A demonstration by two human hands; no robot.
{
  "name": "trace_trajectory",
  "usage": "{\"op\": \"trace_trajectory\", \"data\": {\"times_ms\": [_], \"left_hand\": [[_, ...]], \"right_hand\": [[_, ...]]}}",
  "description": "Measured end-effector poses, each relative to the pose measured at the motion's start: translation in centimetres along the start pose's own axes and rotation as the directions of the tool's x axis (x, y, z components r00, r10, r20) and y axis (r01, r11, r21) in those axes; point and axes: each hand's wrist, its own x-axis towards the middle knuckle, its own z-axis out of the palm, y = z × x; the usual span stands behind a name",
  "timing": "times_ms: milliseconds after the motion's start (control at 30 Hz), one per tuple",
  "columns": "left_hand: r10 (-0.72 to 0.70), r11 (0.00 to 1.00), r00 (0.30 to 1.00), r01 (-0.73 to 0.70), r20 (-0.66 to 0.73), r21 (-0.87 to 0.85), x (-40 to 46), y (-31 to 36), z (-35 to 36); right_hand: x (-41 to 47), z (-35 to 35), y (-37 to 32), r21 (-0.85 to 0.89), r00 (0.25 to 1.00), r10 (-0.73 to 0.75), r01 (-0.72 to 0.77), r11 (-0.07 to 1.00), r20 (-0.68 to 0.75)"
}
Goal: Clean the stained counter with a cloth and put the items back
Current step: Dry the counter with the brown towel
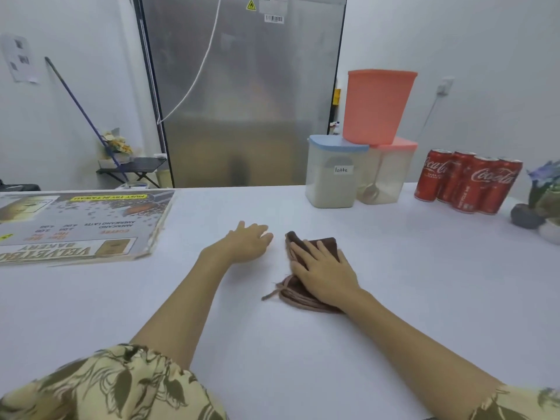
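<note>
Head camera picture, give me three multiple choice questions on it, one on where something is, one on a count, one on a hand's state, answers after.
1. What stands on top of the two lidded containers?
A. orange tub
B. cola can
C. menu board

2. How many cola cans stand on the counter?
A. two
B. four
C. six

3. What is the right hand doing?
A. hanging idle
B. lifting a can
C. pressing flat on the brown cloth

Answers: 1 A, the orange tub rests across both lids. 2 B, four cola cans show. 3 C, the right hand lies flat on the brown cloth.

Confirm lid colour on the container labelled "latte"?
Light blue lid on the translucent plastic container labelled "latte"; head view.
</note>
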Motion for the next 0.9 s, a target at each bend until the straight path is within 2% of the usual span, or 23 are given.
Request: {"op": "trace_trajectory", "data": {"times_ms": [100, 267, 400, 467, 567, 633, 700, 800, 900], "left_hand": [[-0.033, 0.999, 0.999, 0.033, 0.001, -0.010, 1.8, 0.7, 0.1], [-0.125, 0.992, 0.992, 0.125, -0.013, -0.014, 5.5, 1.4, -0.4], [-0.163, 0.987, 0.986, 0.163, -0.031, -0.017, 6.9, 2.2, -1.2], [-0.199, 0.980, 0.980, 0.198, -0.028, -0.027, 7.1, 2.4, -1.3], [-0.226, 0.974, 0.974, 0.226, -0.029, -0.001, 7.4, 2.9, -1.5], [-0.227, 0.974, 0.973, 0.228, -0.030, 0.022, 7.5, 4.0, -1.6], [-0.202, 0.977, 0.979, 0.203, -0.027, 0.062, 8.0, 5.4, -1.7], [-0.181, 0.980, 0.983, 0.183, -0.026, 0.077, 9.1, 8.0, -1.7], [-0.167, 0.980, 0.986, 0.167, -0.016, 0.104, 9.8, 11.1, -1.5]], "right_hand": [[0.8, -0.8, 6.5, -0.056, 0.997, 0.079, -0.077, 0.995, 0.020], [3.4, -2.6, 16.8, -0.006, 0.952, 0.304, -0.305, 0.952, -0.028], [8.0, -2.4, 17.4, 0.071, 0.905, 0.424, -0.421, 0.904, -0.031], [9.9, -1.7, 14.7, 0.044, 0.936, 0.350, -0.348, 0.936, -0.043], [10.9, -0.4, 9.1, -0.008, 0.993, 0.084, -0.085, 0.996, -0.078], [10.3, 0.1, 6.1, 0.026, 0.996, -0.093, 0.093, 0.995, -0.009], [9.4, 0.0, 5.3, 0.065, 0.981, -0.194, 0.191, 0.979, 0.027], [8.4, -0.7, 7.8, 0.087, 0.980, -0.197, 0.195, 0.977, 0.015], [7.5, -1.7, 13.2, 0.113, 0.993, -0.112, 0.110, 0.988, 0.018]]}}
